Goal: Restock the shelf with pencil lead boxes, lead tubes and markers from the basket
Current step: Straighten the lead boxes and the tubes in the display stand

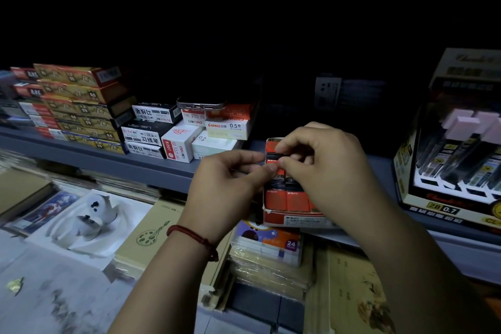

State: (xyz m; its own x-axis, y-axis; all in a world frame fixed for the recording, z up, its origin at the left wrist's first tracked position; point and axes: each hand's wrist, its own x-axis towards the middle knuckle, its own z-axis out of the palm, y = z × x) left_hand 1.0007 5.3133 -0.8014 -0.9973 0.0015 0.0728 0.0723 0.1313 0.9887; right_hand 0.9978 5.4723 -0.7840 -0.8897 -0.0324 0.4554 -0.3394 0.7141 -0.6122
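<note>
An open red carton (292, 211) of red-and-black lead tubes stands on the grey shelf (141, 168) in front of me. Both hands are over its back rows. My left hand (230, 184) pinches a red-and-black lead tube (272, 161) between thumb and forefinger. My right hand (320, 160) meets it from the right, its fingers curled and its thumb and forefinger pinching the same tube. The tube is mostly hidden by the fingertips. The basket is out of view.
Stacked yellow lead boxes (81, 106) fill the shelf's left. White and black boxes (179, 133) sit beside them with a phone (200, 104) on top. A display box of 2B 0.7 lead tubes (455, 149) stands at right. Cardboard boxes and a marker pack (268, 241) lie below.
</note>
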